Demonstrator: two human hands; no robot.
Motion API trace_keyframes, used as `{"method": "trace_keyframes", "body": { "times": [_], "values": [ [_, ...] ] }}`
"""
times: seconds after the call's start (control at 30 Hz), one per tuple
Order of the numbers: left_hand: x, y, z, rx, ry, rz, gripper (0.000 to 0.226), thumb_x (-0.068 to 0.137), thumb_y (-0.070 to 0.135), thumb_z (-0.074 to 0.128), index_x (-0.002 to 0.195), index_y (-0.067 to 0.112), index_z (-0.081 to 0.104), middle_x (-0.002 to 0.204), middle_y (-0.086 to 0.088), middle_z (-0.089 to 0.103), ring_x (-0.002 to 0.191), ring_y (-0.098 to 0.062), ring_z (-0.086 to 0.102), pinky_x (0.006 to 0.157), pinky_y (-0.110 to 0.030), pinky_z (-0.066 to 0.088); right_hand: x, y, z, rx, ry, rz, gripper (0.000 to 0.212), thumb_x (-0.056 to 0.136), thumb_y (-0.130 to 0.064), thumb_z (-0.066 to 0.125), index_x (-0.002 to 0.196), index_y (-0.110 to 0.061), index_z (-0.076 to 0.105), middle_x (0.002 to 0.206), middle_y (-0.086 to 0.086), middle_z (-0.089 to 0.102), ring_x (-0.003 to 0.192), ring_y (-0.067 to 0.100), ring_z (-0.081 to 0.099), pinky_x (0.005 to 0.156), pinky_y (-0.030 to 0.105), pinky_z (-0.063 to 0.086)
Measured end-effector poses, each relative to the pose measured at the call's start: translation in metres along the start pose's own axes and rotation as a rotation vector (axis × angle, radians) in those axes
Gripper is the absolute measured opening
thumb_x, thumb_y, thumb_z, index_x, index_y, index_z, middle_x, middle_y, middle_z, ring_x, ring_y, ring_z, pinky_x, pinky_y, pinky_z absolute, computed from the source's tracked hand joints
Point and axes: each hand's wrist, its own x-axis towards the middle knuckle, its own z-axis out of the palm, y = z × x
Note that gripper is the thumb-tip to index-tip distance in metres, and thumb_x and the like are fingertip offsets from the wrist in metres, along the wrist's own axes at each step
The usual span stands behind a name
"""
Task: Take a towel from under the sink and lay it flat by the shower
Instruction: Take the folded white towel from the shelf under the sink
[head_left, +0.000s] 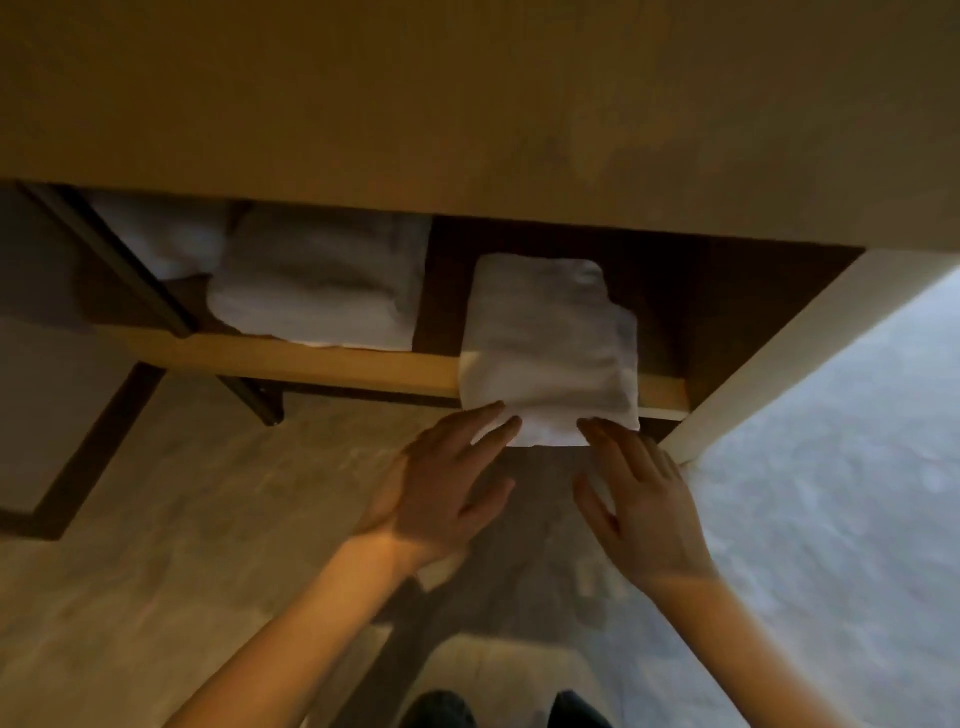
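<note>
A folded white towel (548, 343) lies on the wooden shelf (322, 361) under the sink counter (467, 104), its front edge hanging over the shelf's rim. My left hand (447, 488) reaches up from below with fingers spread, the fingertips touching the towel's lower left corner. My right hand (644, 504) is also spread, its fingertips at the towel's lower right corner. Neither hand has closed around the cloth.
Two more folded white towels (317, 296) are stacked on the shelf's left part. A dark metal frame leg (249, 395) stands at left. A pale vanity side panel (779, 353) rises at right. Marbled tile floor (208, 545) lies below.
</note>
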Motion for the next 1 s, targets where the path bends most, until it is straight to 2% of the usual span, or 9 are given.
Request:
{"method": "trace_keyframes", "body": {
  "times": [0.17,0.27,0.43,0.5,0.6,0.67,0.77,0.9,1.0],
  "values": [
    [0.02,-0.027,0.027,-0.037,0.179,0.05,0.051,0.099,0.049,0.038,0.145,0.027,0.041,0.152,0.005,0.039,0.136,-0.013,0.041,0.103,-0.042,0.047,0.011,0.025,0.023,0.045,0.223,-0.092,0.045,0.1,-0.04,0.04,0.136,-0.015,0.05,0.131,0.01,0.057,0.116,0.029,0.051,0.092,0.042,0.048],
    [0.033,-0.031,0.029,-0.125,0.264,0.012,0.049,0.098,0.048,0.042,0.139,0.022,0.05,0.147,0.001,0.045,0.132,-0.016,0.043,0.106,-0.042,0.043,0.034,0.028,0.023,0.067,0.317,0.039,0.051,0.099,-0.051,0.033,0.132,-0.02,0.058,0.128,0.004,0.057,0.113,0.027,0.046,0.089,0.037,0.04],
    [0.05,-0.025,0.035,-0.176,0.229,-0.191,0.045,0.094,0.043,0.043,0.13,0.022,0.061,0.14,-0.002,0.044,0.131,-0.021,0.037,0.108,-0.031,0.033,0.054,0.034,0.037,0.366,0.178,0.375,0.058,0.089,-0.061,0.03,0.129,-0.032,0.06,0.138,0.001,0.049,0.125,0.028,0.037,0.098,0.037,0.032],
    [0.053,-0.024,0.04,-0.263,0.286,-0.25,0.031,0.095,0.029,0.055,0.124,0.024,0.065,0.136,0.0,0.044,0.129,-0.021,0.036,0.108,-0.034,0.035,0.053,0.038,0.045,0.443,0.153,0.423,0.059,0.086,-0.062,0.031,0.128,-0.032,0.06,0.139,0.002,0.049,0.124,0.03,0.042,0.1,0.038,0.035],
    [0.055,-0.025,0.049,-0.415,0.353,-0.334,0.027,0.091,0.018,0.066,0.114,0.032,0.066,0.131,0.009,0.037,0.129,-0.021,0.033,0.108,-0.043,0.039,0.052,0.042,0.05,0.509,0.12,0.479,0.059,0.08,-0.063,0.037,0.128,-0.036,0.058,0.138,0.003,0.046,0.121,0.032,0.043,0.099,0.041,0.038],
    [0.056,-0.022,0.052,-0.461,0.362,-0.388,0.03,0.089,0.021,0.069,0.106,0.045,0.064,0.127,0.016,0.03,0.127,-0.019,0.032,0.107,-0.039,0.04,0.052,0.044,0.053,0.526,0.106,0.477,0.05,0.08,-0.057,0.046,0.126,-0.04,0.054,0.138,0.002,0.044,0.12,0.032,0.041,0.096,0.042,0.04],
    [0.055,-0.017,0.053,-0.535,0.37,-0.428,0.043,0.087,0.02,0.072,0.095,0.06,0.057,0.13,0.011,0.028,0.123,-0.018,0.033,0.097,-0.024,0.04,0.049,0.044,0.055,0.591,0.152,0.479,0.041,0.079,-0.047,0.057,0.121,-0.045,0.054,0.133,-0.005,0.041,0.119,0.026,0.042,0.095,0.04,0.045],
    [0.044,-0.014,0.046,-0.643,0.268,-0.457,0.038,0.088,0.016,0.07,0.112,0.043,0.059,0.137,0.0,0.03,0.118,-0.014,0.04,0.094,-0.028,0.05,0.04,0.038,0.058,0.741,0.156,0.565,0.035,0.085,-0.034,0.068,0.116,-0.046,0.058,0.128,-0.012,0.037,0.113,0.014,0.042,0.087,0.025,0.044],
    [0.039,-0.01,0.028,-0.674,0.157,-0.452,0.032,0.087,0.011,0.069,0.113,0.027,0.061,0.121,0.004,0.05,0.102,-0.008,0.052,0.079,-0.014,0.052,0.026,0.031,0.048,0.835,0.077,0.657,0.034,0.084,-0.032,0.071,0.112,-0.047,0.059,0.124,-0.01,0.039,0.105,0.011,0.048,0.076,0.016,0.049]
  ]
}}
